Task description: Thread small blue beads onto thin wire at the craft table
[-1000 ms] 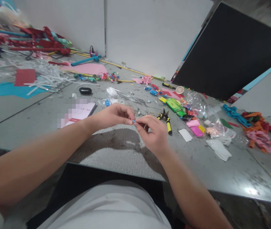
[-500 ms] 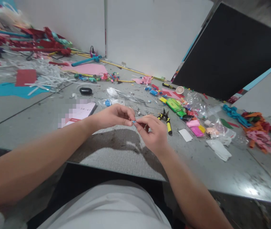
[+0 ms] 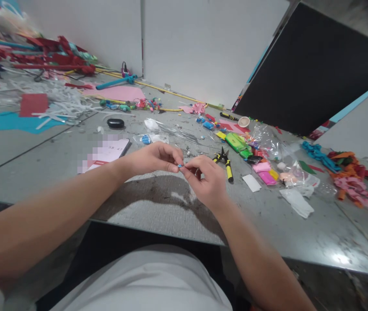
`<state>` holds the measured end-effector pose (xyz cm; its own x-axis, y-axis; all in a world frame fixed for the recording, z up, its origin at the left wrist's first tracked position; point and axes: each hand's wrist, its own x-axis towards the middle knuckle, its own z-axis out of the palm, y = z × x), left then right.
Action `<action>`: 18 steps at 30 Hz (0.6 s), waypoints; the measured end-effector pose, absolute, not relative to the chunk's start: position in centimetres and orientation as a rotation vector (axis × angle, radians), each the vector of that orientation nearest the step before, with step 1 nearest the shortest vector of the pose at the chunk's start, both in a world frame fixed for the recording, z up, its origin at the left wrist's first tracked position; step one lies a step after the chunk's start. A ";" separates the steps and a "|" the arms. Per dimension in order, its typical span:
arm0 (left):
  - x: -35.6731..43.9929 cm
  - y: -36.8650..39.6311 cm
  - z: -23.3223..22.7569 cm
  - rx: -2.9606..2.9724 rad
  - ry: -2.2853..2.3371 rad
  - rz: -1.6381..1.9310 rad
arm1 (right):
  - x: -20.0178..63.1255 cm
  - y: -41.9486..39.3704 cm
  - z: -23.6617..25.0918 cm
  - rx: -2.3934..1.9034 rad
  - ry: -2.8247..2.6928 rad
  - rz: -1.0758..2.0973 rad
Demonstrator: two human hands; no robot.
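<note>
A tiny blue piece [image 3: 180, 166], perhaps modelling clay, is pinched between the fingertips of both hands above the table. My left hand [image 3: 156, 157] closes on it from the left with thumb and forefinger. From the right, my right hand [image 3: 206, 178] grips it with thumb and forefinger, fingers curled. Much of the piece is hidden by the fingertips. Black-and-yellow pliers [image 3: 225, 164] lie just beyond my right hand. Behind my left hand is a blue lump [image 3: 145, 139] in clear plastic. A phone [image 3: 109, 153] lies left of my left hand.
Coloured clay packets [image 3: 238, 144] and clear plastic bags [image 3: 266, 140] spread to the right. A white card [image 3: 251, 183] lies near my right wrist. Thin wires [image 3: 180, 133] and a black case [image 3: 115, 123] lie farther back. Paper shreds [image 3: 64, 97] cover the left. White panels [image 3: 209, 47] stand behind.
The fingertips have shifted very slightly to the left, and a bit more of the blue piece shows between them. Otherwise both hands keep the same pinch.
</note>
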<state>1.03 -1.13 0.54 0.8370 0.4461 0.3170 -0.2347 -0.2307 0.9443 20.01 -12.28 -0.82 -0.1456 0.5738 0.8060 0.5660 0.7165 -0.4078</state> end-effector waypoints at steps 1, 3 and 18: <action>1.0 -1.1 0.6 1.695 0.163 0.634 | 20.0 -12.3 -0.8 -0.892 -1.804 0.013; 1.0 -1.1 0.6 1.709 0.160 0.627 | 20.0 -12.3 -0.8 -0.880 -1.804 0.016; 0.8 -0.9 1.0 1.740 0.106 0.526 | 20.2 -12.1 -1.0 -0.947 -1.807 0.137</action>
<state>0.82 -0.93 0.97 0.8916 0.3495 0.2878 -0.2101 -0.2436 0.9468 20.24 -12.10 -1.01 -0.1442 0.6559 0.7409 0.5366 0.6809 -0.4984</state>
